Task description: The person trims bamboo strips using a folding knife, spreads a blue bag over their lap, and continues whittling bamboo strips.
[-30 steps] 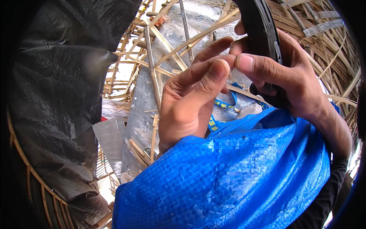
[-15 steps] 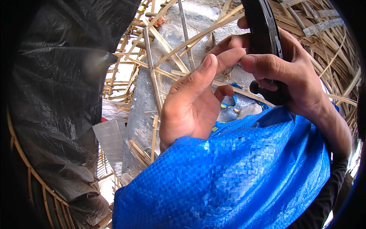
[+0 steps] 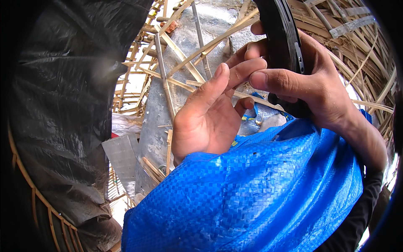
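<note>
My right hand point(image 3: 319, 84) is wrapped round a slim, curved black object point(image 3: 282, 38) with a ridged edge and small holes along it. Its exact kind I cannot tell, as it is seen edge-on and runs out at the top. My left hand point(image 3: 208, 113) is palm up beside it, the thumb raised and apart from the fingers. Its index fingertip comes close to my right thumb tip; whether they touch is unclear. A blue woven plastic sheet point(image 3: 252, 180) bunches up below both hands and covers my left forearm.
Black plastic sheeting point(image 3: 63, 105) hangs at the left. Bamboo strips point(image 3: 184, 54) lie across a grey surface point(image 3: 153, 101) beyond my hands. A grey board point(image 3: 121, 155) leans at the lower left. Dry leaves or thatch point(image 3: 369, 54) fill the upper right.
My right hand and the black object have shifted slightly left and down. My left hand keeps nearly the same pose, a little further left.
</note>
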Demonstrator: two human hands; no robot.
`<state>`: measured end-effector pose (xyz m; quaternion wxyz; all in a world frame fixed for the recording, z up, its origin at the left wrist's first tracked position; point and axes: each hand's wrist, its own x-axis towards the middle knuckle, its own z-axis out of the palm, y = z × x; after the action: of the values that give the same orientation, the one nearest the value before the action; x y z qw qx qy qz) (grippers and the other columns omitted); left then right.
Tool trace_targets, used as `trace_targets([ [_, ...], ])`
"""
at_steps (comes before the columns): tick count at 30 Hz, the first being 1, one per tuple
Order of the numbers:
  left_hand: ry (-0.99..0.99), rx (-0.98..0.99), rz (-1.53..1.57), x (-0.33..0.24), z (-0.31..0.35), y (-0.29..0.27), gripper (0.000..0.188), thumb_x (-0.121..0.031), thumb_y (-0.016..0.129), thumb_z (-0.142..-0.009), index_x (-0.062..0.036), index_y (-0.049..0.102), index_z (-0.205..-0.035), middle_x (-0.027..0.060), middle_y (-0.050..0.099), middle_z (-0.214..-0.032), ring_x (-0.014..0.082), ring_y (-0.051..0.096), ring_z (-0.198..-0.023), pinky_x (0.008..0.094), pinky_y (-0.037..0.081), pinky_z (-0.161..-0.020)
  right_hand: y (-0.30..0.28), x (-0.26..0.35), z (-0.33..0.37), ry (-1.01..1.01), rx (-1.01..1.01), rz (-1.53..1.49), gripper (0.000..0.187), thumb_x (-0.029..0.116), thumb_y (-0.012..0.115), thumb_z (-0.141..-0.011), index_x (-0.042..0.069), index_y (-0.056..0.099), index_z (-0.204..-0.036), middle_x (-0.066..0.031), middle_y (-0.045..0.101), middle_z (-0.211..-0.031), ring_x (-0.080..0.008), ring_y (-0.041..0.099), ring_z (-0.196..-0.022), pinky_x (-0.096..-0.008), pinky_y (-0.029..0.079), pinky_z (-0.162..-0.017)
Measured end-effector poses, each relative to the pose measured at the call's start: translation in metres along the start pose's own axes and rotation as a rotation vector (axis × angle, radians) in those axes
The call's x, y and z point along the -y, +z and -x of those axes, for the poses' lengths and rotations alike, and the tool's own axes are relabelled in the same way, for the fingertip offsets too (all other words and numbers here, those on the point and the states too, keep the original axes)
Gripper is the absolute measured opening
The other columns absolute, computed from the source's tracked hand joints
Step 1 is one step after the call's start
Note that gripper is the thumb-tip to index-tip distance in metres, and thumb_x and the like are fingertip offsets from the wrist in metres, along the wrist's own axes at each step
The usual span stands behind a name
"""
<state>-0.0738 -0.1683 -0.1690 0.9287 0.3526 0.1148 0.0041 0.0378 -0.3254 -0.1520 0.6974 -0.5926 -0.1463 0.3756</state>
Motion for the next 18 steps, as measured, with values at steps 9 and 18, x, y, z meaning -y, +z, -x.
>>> trace_targets([
  [9,-0.037,-0.192,-0.166,0.001,0.002,0.018,0.046,-0.038,0.047,-0.104,-0.0059,0.060,-0.134,0.0039,0.061,-0.134,0.0174,0.052,-0.122,0.0377,0.045,-0.098,-0.005,-0.007,-0.005,-0.121,0.031,0.004,0.066,0.010,0.083,-0.077,-0.001,0.049,-0.133,-0.0057,0.065,-0.109,-0.0077,0.061,-0.081,-0.0188,0.045,-0.063],
  [18,-0.076,-0.166,-0.091,0.007,-0.003,0.020,0.057,-0.039,0.058,-0.096,-0.0039,0.053,-0.141,0.0052,0.058,-0.139,0.0141,0.050,-0.119,0.0302,0.033,-0.089,-0.012,-0.010,-0.010,-0.114,0.063,-0.063,0.053,0.010,0.071,-0.087,0.000,0.047,-0.133,-0.0077,0.066,-0.109,-0.0051,0.053,-0.069,-0.0192,0.039,-0.055],
])
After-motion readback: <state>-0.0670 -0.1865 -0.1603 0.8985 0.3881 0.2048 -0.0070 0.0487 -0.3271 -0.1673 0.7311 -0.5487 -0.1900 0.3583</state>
